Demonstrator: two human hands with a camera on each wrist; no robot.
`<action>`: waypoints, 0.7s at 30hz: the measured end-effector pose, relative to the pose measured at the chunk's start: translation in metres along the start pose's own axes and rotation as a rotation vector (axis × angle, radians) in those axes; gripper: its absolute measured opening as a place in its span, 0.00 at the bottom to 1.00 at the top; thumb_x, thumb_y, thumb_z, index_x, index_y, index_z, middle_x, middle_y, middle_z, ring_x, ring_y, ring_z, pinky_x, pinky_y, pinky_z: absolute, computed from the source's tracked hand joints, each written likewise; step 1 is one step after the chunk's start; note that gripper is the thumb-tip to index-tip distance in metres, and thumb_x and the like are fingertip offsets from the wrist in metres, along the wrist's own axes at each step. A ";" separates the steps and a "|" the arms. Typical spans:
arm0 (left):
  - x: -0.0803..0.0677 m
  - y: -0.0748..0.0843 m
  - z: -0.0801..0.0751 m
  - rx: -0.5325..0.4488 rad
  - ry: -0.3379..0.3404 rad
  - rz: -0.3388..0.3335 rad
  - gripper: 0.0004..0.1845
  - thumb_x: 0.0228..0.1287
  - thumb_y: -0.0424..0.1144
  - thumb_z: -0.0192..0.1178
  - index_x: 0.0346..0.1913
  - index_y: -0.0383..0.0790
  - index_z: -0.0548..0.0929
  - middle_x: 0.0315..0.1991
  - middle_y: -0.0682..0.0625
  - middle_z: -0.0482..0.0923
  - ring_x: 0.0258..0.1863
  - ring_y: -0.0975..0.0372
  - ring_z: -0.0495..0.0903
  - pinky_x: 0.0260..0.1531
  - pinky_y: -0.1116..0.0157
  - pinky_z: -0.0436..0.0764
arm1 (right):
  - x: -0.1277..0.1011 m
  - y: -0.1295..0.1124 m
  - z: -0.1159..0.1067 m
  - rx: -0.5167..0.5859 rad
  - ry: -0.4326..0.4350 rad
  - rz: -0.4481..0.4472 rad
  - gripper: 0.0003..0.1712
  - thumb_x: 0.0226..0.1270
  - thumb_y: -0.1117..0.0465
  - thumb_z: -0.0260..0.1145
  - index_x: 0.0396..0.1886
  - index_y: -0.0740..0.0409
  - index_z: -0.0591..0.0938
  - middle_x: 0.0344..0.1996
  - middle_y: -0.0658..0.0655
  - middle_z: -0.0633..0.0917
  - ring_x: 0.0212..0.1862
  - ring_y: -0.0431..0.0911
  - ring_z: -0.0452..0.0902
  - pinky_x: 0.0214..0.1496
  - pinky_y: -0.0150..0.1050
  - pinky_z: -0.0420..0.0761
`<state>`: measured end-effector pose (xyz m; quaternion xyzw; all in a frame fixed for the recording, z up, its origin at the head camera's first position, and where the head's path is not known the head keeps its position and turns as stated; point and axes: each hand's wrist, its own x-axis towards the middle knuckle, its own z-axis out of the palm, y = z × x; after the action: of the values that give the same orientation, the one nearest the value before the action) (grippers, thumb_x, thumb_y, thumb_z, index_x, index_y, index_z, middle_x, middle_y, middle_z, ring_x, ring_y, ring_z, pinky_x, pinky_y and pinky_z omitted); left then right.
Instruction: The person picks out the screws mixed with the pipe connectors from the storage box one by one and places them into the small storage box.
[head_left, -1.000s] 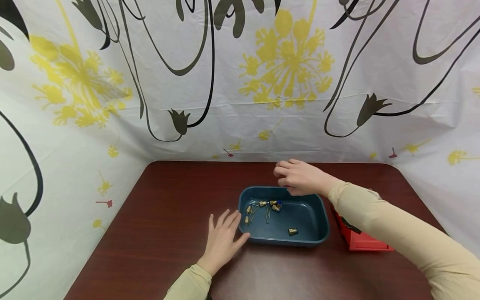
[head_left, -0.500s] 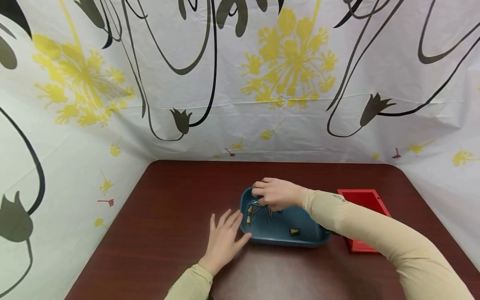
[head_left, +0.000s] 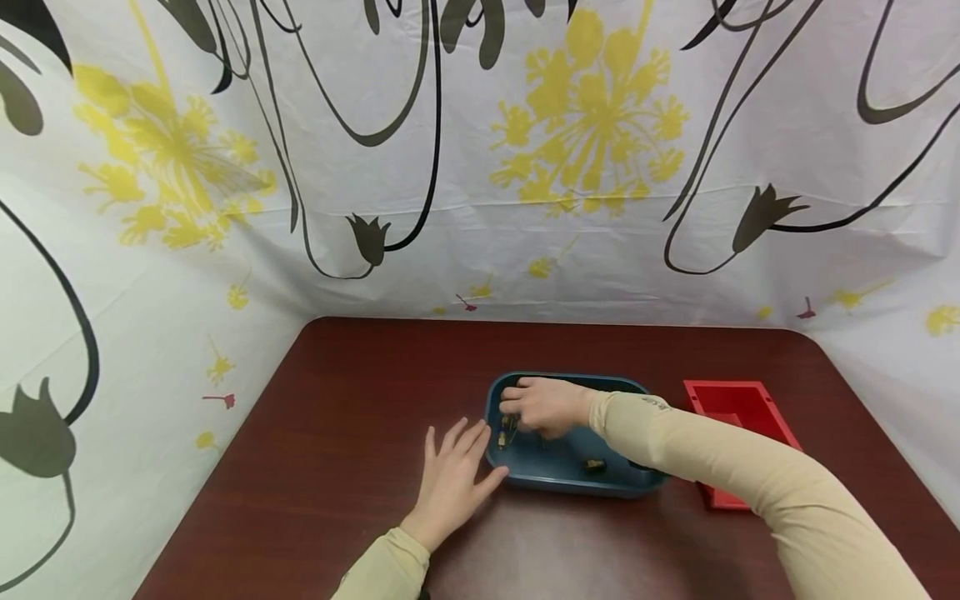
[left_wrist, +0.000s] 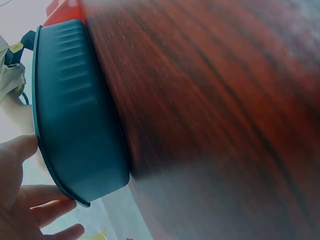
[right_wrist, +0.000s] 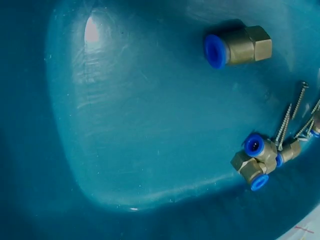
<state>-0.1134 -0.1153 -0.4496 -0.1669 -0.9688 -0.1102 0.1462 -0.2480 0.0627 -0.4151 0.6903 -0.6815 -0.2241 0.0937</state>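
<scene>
A blue-green plastic tray (head_left: 555,475) stands on the table, holding brass push-in fittings with blue collars and several screws (right_wrist: 284,127). One fitting (right_wrist: 240,47) lies apart from the cluster of fittings (right_wrist: 257,160). My right hand (head_left: 545,406) reaches down into the tray's left part, over the cluster. Its fingers bend downward; their tips are hidden, so whether they pinch anything does not show. My left hand (head_left: 453,492) rests against the tray's left end with spread fingers, its thumb and fingertips touching the rim (left_wrist: 45,160).
To the right of the tray stands a red bin (head_left: 738,400), partly covered by the right sleeve (head_left: 720,450). The dark red-brown table (head_left: 360,433) meets a patterned white cloth (head_left: 450,167) behind and at the sides.
My right hand has moved left and down from the tray's back edge into the tray, over the fittings. More of the red bin shows now. The left hand stays at the rim.
</scene>
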 end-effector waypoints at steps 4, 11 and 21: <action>0.000 0.000 -0.001 -0.004 -0.011 -0.004 0.32 0.56 0.60 0.51 0.58 0.41 0.72 0.57 0.50 0.68 0.59 0.54 0.59 0.53 0.40 0.47 | 0.002 -0.003 0.004 -0.007 -0.043 0.008 0.02 0.53 0.54 0.67 0.27 0.41 0.85 0.44 0.47 0.73 0.45 0.44 0.63 0.41 0.39 0.68; -0.001 0.000 -0.002 0.001 -0.025 -0.008 0.33 0.57 0.61 0.50 0.58 0.42 0.72 0.57 0.50 0.68 0.60 0.54 0.58 0.53 0.40 0.47 | 0.005 -0.010 0.008 -0.057 -0.113 -0.003 0.01 0.53 0.52 0.66 0.25 0.38 0.83 0.46 0.46 0.71 0.46 0.43 0.62 0.42 0.38 0.66; -0.001 0.001 -0.001 0.014 0.001 0.001 0.32 0.57 0.61 0.50 0.58 0.42 0.72 0.57 0.50 0.68 0.59 0.54 0.60 0.52 0.40 0.49 | 0.012 -0.015 0.010 -0.093 -0.154 -0.025 0.03 0.51 0.51 0.67 0.28 0.39 0.84 0.46 0.46 0.72 0.44 0.43 0.62 0.41 0.39 0.65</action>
<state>-0.1120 -0.1154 -0.4487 -0.1665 -0.9694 -0.1036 0.1478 -0.2399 0.0532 -0.4329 0.6742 -0.6671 -0.3091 0.0700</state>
